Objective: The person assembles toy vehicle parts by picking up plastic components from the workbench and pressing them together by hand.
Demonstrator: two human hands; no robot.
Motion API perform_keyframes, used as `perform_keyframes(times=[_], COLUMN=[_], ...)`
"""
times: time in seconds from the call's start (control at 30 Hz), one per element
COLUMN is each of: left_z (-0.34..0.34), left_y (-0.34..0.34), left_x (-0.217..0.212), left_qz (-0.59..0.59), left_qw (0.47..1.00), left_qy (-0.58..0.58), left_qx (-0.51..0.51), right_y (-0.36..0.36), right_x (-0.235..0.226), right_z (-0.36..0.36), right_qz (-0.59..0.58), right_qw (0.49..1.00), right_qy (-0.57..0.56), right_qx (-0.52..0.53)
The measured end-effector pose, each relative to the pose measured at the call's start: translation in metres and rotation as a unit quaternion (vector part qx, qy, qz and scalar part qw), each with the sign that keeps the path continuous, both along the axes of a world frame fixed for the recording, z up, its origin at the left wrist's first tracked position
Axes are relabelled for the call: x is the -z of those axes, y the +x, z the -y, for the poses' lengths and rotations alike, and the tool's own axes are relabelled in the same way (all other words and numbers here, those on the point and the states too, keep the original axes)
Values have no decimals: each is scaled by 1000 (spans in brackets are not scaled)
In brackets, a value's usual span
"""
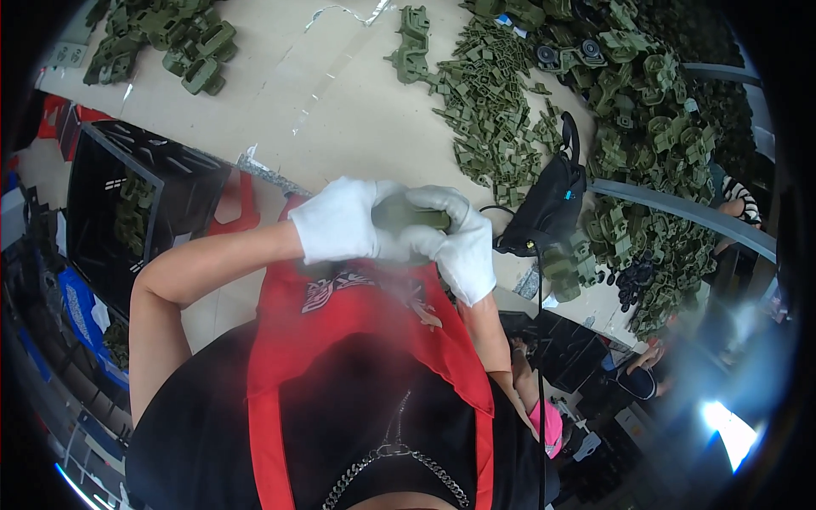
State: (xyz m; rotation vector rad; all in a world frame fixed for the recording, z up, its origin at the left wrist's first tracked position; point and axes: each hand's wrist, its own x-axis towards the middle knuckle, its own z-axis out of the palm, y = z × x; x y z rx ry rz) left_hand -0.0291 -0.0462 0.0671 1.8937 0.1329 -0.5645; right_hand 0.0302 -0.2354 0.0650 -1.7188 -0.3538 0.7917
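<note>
White gloves cover both my hands, which meet close in front of my red apron point(370, 314). Between them is an olive-green plastic part point(427, 219), mostly hidden by the fingers. My left hand point(353, 219) curls round its left side. On the other side my right hand point(459, 234) grips it, fingers over the top and thumb below. The part's exact shape is hidden.
Small green parts point(489, 93) lie heaped on the pale table point(340, 110), with larger green mouldings point(654, 144) piled at right. A black pouch-like thing point(548, 204) with a cable lies nearby. At left stands a black crate point(183, 191). Other people work at far right.
</note>
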Motion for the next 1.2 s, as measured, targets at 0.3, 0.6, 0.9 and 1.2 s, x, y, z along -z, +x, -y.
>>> perform_keyframes(times=[0.3,0.6,0.9,1.2], left_z=[-7,10,2,-2], left_y=[-3,-24,-27,-26], left_x=[2,-13,-10,-12], left_qz=[-27,144,132,102], left_qw=[999,983,989,995], left_qy=[-9,93,69,8], left_qx=[-30,-61,-8,-14], right_y=[7,-4,3,0], right_x=[4,-4,5,5], right_z=[1,10,9,5], right_qz=[-172,72,53,81], right_qw=[981,995,991,988], right_qy=[47,68,100,108], right_qx=[70,-17,-70,-74])
